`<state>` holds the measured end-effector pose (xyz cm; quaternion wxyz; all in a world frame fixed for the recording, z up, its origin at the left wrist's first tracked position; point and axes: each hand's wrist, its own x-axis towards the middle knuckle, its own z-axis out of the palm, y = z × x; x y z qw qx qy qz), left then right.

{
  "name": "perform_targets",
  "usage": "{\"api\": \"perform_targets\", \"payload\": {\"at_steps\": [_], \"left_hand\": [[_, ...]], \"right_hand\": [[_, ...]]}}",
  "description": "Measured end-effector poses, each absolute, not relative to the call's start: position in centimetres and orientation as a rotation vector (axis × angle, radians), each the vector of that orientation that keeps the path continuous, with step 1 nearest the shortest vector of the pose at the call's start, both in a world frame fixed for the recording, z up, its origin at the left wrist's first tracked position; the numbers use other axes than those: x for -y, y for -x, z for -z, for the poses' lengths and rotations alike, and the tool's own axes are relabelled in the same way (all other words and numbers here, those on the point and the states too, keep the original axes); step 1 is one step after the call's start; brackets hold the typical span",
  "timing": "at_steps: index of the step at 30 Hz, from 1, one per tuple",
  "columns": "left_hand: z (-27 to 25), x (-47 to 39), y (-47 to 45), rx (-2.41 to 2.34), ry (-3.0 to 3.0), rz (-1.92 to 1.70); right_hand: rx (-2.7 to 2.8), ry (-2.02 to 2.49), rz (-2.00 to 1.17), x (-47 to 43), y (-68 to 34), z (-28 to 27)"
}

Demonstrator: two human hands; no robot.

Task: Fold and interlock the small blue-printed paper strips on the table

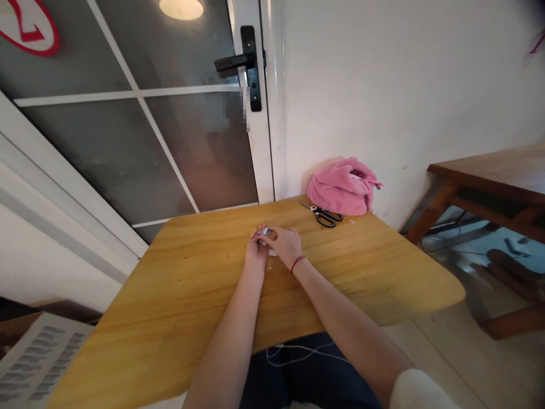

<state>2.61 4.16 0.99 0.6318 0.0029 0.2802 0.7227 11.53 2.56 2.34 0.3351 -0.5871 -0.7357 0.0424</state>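
Over the middle of the wooden table, my two hands meet around a small blue-and-white object. It looks like a folded or crumpled piece of printed material, too small to name. My left hand cups it from the left with curled fingers. From the right, my right hand pinches at it with thumb and fingers, and a red string bracelet circles that wrist. A whitish flat scrap shows just below the hands, partly hidden by them.
Black-handled scissors lie near the table's back edge, beside a pink plush bag against the wall. A glazed door with a black handle stands behind. A white cable crosses my lap. Another wooden table is at right.
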Motion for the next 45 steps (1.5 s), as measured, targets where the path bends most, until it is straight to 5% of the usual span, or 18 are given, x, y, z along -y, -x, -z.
{"api": "perform_targets", "payload": {"at_steps": [22,45], "left_hand": [[-1.3,-4.0,-2.2,-0.630,-0.051,-1.508],[-2.8,-3.8,0.4,-0.667,-0.015,-1.695]], "right_hand": [[1.791,1.353,-0.107,-2.5,-11.6,-2.3],[2.124,1.526,-0.837,-3.7,-12.6,-0.9]]}}
